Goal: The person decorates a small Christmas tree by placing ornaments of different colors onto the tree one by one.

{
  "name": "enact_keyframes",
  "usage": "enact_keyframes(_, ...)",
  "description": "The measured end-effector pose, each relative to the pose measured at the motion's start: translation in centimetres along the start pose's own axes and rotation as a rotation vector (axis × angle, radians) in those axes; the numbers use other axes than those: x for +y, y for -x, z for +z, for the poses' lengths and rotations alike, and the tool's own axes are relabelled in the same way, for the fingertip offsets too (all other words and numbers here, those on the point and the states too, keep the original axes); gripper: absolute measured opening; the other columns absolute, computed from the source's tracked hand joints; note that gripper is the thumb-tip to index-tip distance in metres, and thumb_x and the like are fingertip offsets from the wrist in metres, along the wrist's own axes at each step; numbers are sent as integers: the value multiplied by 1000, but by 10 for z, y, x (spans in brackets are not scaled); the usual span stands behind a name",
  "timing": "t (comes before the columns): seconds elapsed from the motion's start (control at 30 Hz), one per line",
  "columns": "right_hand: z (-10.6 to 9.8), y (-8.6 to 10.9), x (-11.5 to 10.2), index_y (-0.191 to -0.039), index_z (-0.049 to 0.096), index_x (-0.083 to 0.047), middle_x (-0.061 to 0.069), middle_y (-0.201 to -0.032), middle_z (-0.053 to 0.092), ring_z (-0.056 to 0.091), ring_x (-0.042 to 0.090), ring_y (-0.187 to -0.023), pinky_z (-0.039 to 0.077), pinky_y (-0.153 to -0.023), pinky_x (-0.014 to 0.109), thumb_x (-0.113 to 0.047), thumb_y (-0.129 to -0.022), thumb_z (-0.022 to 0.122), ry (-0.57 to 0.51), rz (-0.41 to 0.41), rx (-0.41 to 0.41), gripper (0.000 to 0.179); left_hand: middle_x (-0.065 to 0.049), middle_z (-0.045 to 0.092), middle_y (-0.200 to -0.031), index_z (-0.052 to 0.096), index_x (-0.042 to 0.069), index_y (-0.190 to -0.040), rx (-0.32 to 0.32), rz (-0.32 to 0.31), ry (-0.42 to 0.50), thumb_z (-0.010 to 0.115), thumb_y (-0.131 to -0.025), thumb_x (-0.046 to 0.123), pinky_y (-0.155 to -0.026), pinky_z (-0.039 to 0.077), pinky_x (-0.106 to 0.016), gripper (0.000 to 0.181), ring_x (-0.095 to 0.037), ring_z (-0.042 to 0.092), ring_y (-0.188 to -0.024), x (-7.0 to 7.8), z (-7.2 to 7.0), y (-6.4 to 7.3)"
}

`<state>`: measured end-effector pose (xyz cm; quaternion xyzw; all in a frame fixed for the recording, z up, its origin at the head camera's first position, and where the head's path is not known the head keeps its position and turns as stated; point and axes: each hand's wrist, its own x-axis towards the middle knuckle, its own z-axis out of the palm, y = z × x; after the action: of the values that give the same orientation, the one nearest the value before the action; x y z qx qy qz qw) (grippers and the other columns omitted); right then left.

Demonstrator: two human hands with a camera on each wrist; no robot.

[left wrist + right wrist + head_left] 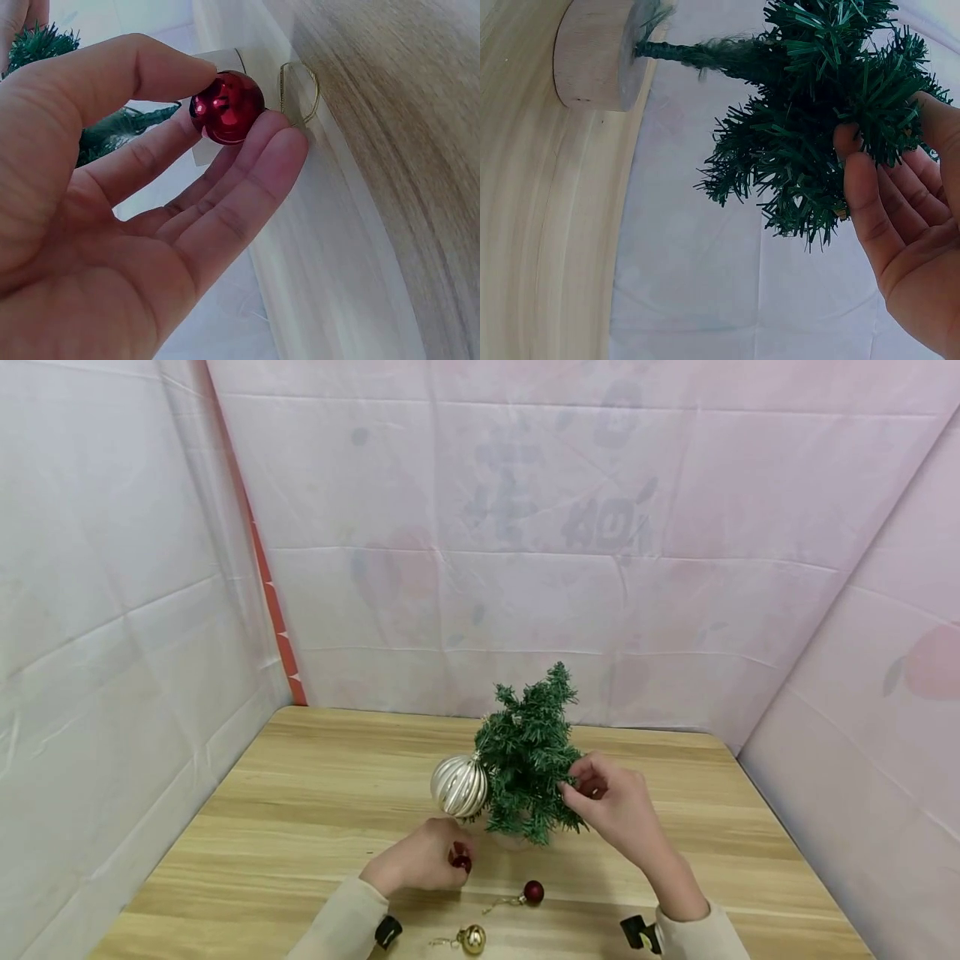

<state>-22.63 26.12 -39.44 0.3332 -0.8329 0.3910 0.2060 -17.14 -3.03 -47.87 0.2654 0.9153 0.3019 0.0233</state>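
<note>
We are counting one left hand [424,858] and one right hand [618,803], two pale sleeves [341,920] and two black wrist pieces [388,932]; we are seeing one green tree [529,753], one wooden base [589,56], one table [337,793] and three fabric walls [352,477]; and we are finding one large silver ball [459,786], one small gold ball [472,939] and two red balls [533,892]

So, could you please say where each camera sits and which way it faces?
Head: worn on the head, facing forward and down at the table and tree; left hand, right hand and sleeves show.
Left wrist: on that wrist, facing the red bauble that the left hand pinches; apparently some right hand in the corner.
Right wrist: on that wrist, facing the tree and its wooden base; right hand shows.
Shared: head and right wrist both show the right hand at the tree.
</note>
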Motion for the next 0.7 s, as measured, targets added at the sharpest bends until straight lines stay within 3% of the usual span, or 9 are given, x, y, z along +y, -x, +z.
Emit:
enact_keyframes(0.27, -1, -1, 3, -89, 64, -16, -10, -69, 65, 59, 0, -58, 51, -51, 23, 0, -78, 81, -2, -7, -10, 25, 13, 60, -85, 69, 19, -88, 21, -55, 66, 80, -77, 16, -69, 49, -19, 16, -1, 54, -78, 4, 7, -3)
enact_keyframes(0.57, -5, -3, 11, -90, 62, -17, -11, -70, 64, 58, 0, -59, 51, -51, 23, 0, -80, 79, -64, -44, -70, 25, 13, 61, -84, 69, 16, -94, 60, -66, -10, 79, -76, 16, -70, 48, -17, 20, -1, 54, -77, 23, 15, -7)
enact_keyframes(0.7, -5, -5, 15, -89, 62, -18, -12, -69, 63, 58, 0, -58, 50, -51, 23, -1, -81, 79, -82, -64, -90, 25, 15, 62, -83, 71, 16, -96, 40, -87, 3, 79, -79, 18, -66, 48, -16, 19, 2, 54, -71, 35, 17, -6)
